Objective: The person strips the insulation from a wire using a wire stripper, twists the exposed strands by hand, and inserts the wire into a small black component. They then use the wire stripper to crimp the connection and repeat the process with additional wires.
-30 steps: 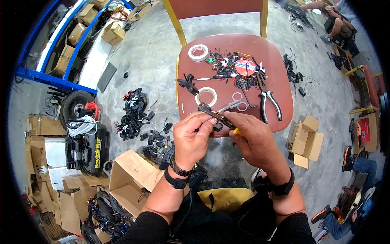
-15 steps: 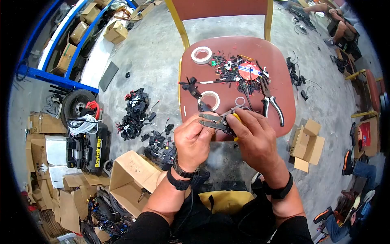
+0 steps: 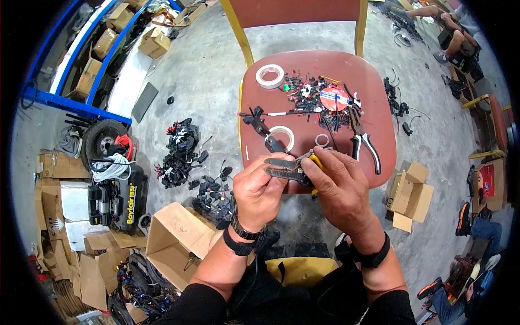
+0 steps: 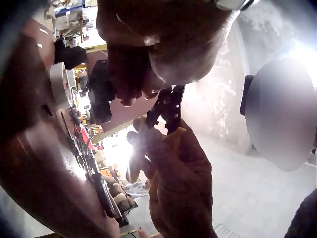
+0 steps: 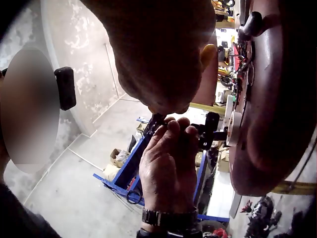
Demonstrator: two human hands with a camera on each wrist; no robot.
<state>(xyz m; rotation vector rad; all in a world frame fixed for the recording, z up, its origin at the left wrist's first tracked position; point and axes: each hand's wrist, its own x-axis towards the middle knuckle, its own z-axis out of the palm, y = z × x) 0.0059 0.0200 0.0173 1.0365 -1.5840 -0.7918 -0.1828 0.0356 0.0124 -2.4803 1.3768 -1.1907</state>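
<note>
In the head view, the right hand (image 3: pixel 344 192) grips a yellow-handled tool with dark jaws (image 3: pixel 284 169), held over the front edge of the chair seat (image 3: pixel 314 135). Close to those jaws, the left hand (image 3: pixel 259 189) pinches its thumb and fingers together, with a black connector piece (image 3: pixel 273 144) just beyond the fingertips. In the right wrist view the left hand (image 5: pixel 166 173) has its fingertips bunched beside black parts (image 5: pixel 210 131). What lies between the left fingertips is mostly hidden. The left wrist view shows the right hand (image 4: pixel 181 178) around the dark tool (image 4: pixel 171 106).
On the seat lie tape rolls (image 3: pixel 270 76), small loose parts (image 3: pixel 309 95), a red disc (image 3: pixel 334 99) and black-and-white pliers (image 3: pixel 366 146). Black connectors (image 3: pixel 181 143) are heaped on the floor at left, near an open carton (image 3: pixel 179 233). Another carton (image 3: pixel 409 196) stands at right.
The tool's jaws have swung leftward and now point at the left hand's fingertips. The seat has shifted slightly right and down in the head view. Both hands keep their grips.
</note>
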